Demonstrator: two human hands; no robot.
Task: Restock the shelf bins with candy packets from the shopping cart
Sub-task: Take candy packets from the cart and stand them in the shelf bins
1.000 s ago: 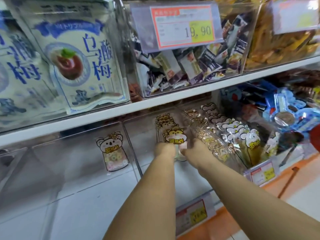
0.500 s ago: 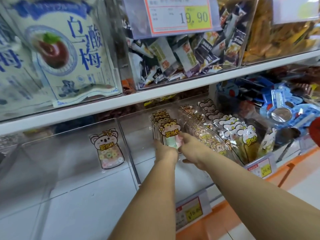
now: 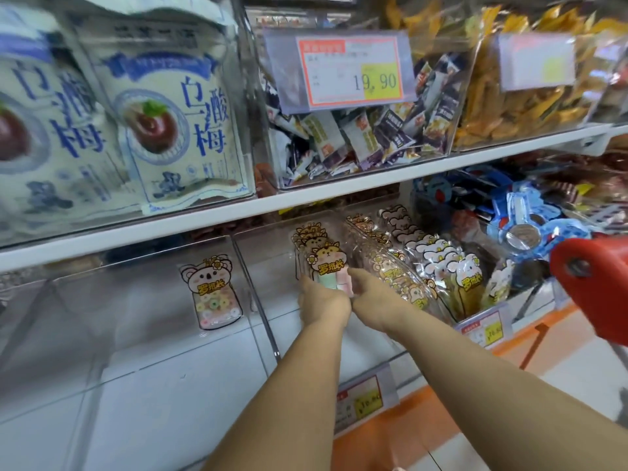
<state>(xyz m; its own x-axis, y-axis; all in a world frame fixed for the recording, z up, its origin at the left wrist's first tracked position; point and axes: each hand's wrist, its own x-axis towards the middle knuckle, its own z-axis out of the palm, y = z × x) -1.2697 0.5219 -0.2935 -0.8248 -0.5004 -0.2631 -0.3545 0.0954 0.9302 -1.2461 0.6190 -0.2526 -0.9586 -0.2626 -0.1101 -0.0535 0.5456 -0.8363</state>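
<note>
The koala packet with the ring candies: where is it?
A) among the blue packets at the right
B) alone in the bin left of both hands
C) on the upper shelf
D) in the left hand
B: the koala packet stands alone in the left bin, while the left hand and right hand are at the hamster packets in the next bin.

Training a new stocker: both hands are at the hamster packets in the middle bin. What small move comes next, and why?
Probably seat the front hamster packet against its row and let go: left hand and right hand both hold it, in line with those behind.
</note>
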